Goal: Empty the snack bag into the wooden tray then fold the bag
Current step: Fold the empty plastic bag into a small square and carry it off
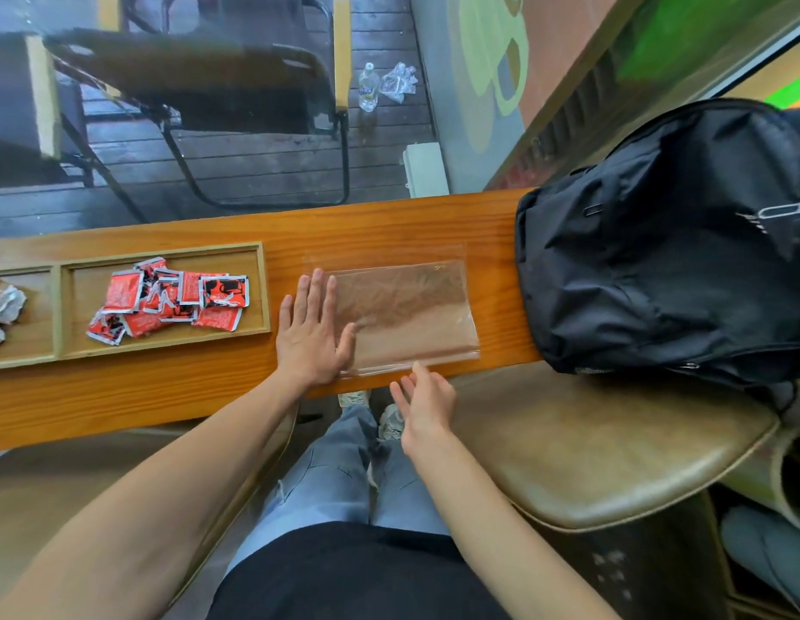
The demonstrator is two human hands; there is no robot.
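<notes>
A clear plastic snack bag point(407, 311) lies flat and empty on the wooden counter point(165, 396). My left hand point(310, 331) presses flat on the bag's left end, fingers spread. My right hand point(427, 402) hovers at the bag's near edge, fingertips touching or almost touching it, holding nothing. Left of the bag sits the wooden tray point(266, 288); its right compartment holds several red snack packets point(169, 299).
The tray's left compartment holds crumpled silver wrappers point(2, 306). A black backpack point(666, 243) rests on the counter's right end, close to the bag. A brown cushioned stool point(613, 449) stands below right. Beyond the counter are a folding chair point(219, 105) and a bottle point(369, 87).
</notes>
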